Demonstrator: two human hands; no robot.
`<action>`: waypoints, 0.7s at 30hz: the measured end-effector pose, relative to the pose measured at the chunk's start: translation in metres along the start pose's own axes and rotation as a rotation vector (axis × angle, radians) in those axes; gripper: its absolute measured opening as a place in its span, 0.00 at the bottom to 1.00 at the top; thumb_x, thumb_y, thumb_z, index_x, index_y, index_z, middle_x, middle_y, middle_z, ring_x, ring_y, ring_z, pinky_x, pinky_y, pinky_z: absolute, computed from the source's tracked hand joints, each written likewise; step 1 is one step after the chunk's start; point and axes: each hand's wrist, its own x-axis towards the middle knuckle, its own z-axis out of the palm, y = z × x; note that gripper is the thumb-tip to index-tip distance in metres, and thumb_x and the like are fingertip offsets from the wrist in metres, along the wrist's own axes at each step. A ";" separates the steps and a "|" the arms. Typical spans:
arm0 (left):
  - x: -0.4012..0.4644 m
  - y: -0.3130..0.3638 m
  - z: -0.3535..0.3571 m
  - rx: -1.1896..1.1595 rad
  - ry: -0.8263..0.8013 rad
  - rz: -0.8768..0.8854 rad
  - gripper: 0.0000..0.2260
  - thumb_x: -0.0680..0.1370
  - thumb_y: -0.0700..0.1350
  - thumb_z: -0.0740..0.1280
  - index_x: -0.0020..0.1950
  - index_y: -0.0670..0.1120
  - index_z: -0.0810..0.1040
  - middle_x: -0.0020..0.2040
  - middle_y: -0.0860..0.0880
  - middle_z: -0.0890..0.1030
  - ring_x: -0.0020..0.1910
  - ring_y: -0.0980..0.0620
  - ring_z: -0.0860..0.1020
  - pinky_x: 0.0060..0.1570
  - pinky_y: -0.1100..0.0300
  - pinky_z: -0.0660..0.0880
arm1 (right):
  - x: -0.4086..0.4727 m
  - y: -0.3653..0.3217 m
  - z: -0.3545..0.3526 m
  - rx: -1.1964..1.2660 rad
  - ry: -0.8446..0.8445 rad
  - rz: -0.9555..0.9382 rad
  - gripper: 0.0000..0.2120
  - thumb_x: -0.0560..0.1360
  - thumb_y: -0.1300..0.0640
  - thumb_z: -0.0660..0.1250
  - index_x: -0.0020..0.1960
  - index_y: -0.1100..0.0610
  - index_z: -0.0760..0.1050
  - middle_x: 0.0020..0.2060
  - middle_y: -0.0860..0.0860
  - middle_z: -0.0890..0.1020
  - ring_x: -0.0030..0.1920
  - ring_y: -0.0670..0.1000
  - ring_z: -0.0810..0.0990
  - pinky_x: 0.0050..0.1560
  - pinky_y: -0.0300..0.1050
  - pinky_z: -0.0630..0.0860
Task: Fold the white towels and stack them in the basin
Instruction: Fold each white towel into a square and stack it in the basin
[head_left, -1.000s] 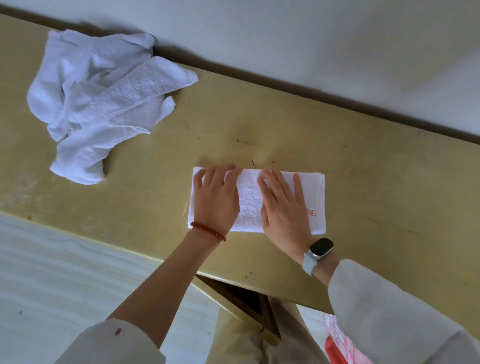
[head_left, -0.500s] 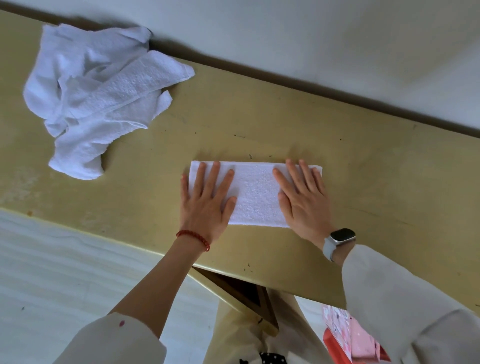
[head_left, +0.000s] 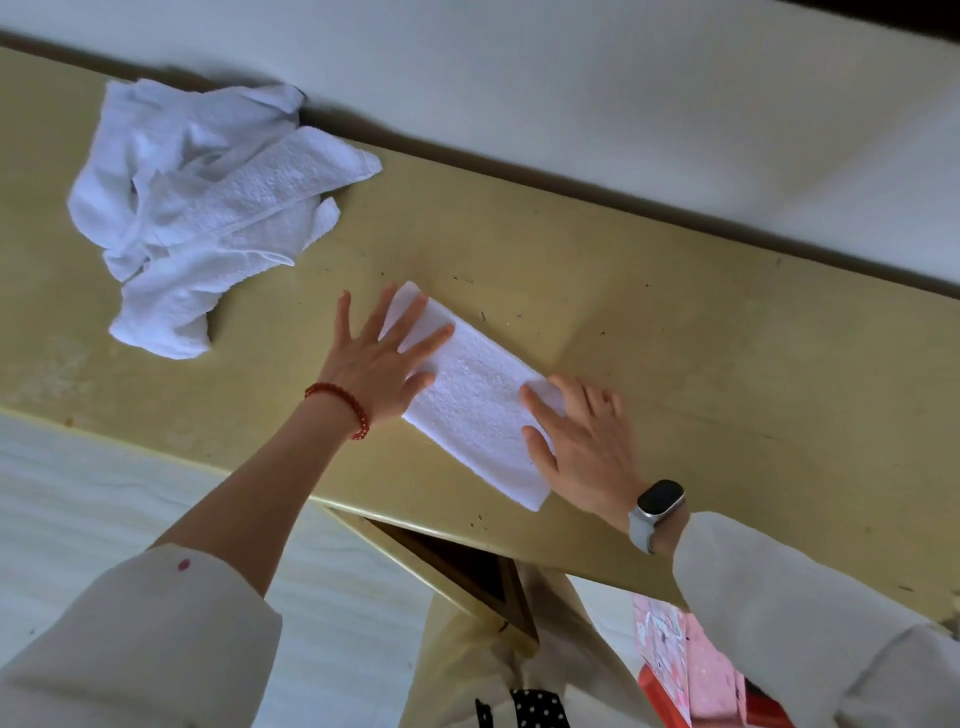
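**Hands flat on folded strip, next fold pending**

Palms first: our left hand lies with fingers spread and straight on the far end of the folded towel, pressing, not gripping. Our right hand lies on the near end, fingers extended and flat, nothing pinched. Neither hand is curled round the cloth.

Towel is a narrow strip lying diagonally on the yellow table, its near corner close to the table's front edge. Step in hand looks like smoothing the strip. We judge the next move is another fold end to end: one hand needs to pinch an end, the other to hold the middle down.

Pile of unfolded towels sits well apart at the far left, against the wall side, so most of the task is left. Basin is not in view; we can't say where the stack goes.

Room: bare tabletop to the right and behind the strip. Front edge is the risk; the near corner could slide off if we drag toward ourselves.
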 end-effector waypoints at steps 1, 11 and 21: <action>0.001 0.000 -0.002 -0.002 -0.005 -0.009 0.25 0.78 0.60 0.49 0.73 0.64 0.43 0.76 0.50 0.40 0.74 0.44 0.37 0.65 0.37 0.33 | -0.001 0.000 -0.002 -0.003 0.007 -0.014 0.20 0.74 0.46 0.53 0.59 0.53 0.76 0.53 0.54 0.77 0.48 0.55 0.77 0.45 0.48 0.71; -0.034 0.053 0.003 -0.238 0.142 -0.312 0.25 0.79 0.52 0.53 0.75 0.48 0.54 0.75 0.41 0.53 0.74 0.40 0.52 0.67 0.33 0.47 | 0.004 -0.008 0.012 -0.017 -0.099 -0.299 0.23 0.76 0.50 0.53 0.70 0.52 0.66 0.72 0.57 0.63 0.71 0.59 0.62 0.67 0.66 0.57; -0.033 0.032 0.008 -0.628 0.421 -0.664 0.17 0.77 0.41 0.63 0.65 0.40 0.71 0.66 0.38 0.70 0.66 0.38 0.67 0.65 0.40 0.59 | 0.055 -0.023 -0.007 0.207 0.098 -0.267 0.16 0.75 0.57 0.57 0.57 0.61 0.77 0.54 0.57 0.80 0.54 0.58 0.79 0.55 0.56 0.72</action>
